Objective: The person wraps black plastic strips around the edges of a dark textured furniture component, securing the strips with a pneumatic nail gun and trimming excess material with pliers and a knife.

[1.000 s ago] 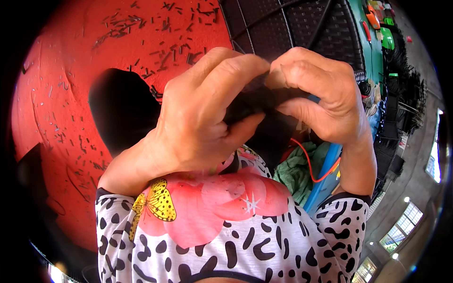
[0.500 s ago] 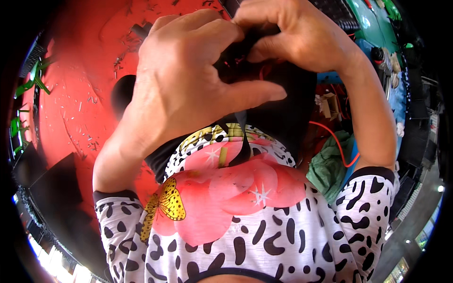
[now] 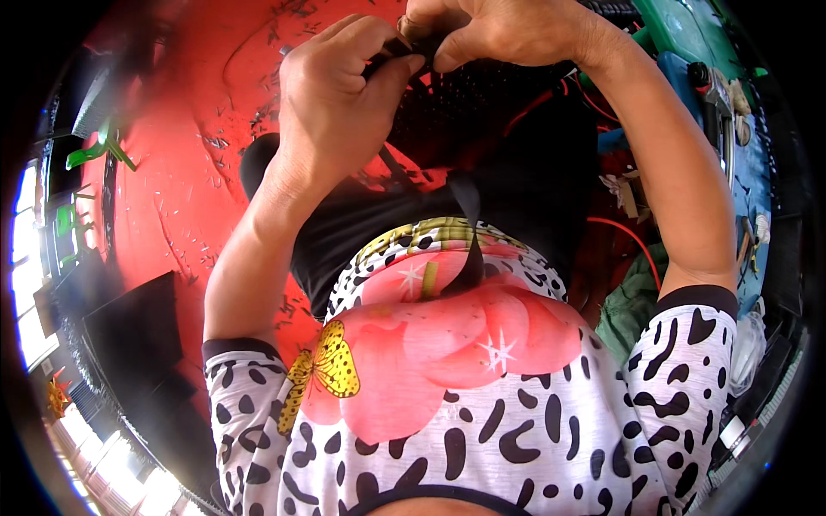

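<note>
Curling hands (image 3: 338,95) around dark piece (image 3: 394,46); printed shirt (image 3: 413,365)

Windows (image 3: 27,267) at far left glare white, with fisheye distortion toward black edges.

Not a word, number or sign is readable from where I stand. No lettering shows that I can make out on the patterned shirt (image 3: 516,421), and the small things (image 3: 742,131) along the blue surface (image 3: 759,185) at the right are too tiny for me to read.
</note>
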Tool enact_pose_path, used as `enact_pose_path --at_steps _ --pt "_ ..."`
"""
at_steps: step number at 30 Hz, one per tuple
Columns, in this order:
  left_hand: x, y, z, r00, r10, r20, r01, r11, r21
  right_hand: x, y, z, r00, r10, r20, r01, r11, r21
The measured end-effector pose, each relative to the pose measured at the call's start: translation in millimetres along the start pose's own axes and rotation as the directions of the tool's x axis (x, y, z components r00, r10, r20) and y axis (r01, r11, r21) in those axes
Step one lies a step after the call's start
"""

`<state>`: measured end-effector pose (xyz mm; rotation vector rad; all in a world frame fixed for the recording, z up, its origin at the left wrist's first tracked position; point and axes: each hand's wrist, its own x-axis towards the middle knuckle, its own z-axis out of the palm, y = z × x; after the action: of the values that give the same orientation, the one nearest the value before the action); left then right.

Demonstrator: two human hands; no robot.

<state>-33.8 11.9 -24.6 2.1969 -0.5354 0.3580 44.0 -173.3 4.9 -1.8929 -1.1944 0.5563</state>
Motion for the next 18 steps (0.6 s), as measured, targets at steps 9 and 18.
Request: enact_pose_path --at_steps 9,18 --pt "2.5 -10.3 -2.6 0.955 0.275 0.11 -0.295 0.914 0.279 9.5 13.5 2.6 0.999 0.033 0.019 -0.033 0.999 -0.002" --pt "0.9 -5.3 9.1 0.995 0.015 -0.096 -0.021 0.998 -0.063 -7.9 14.5 30.4 0.832 -0.441 -0.337 0.217 0.817 -0.534"
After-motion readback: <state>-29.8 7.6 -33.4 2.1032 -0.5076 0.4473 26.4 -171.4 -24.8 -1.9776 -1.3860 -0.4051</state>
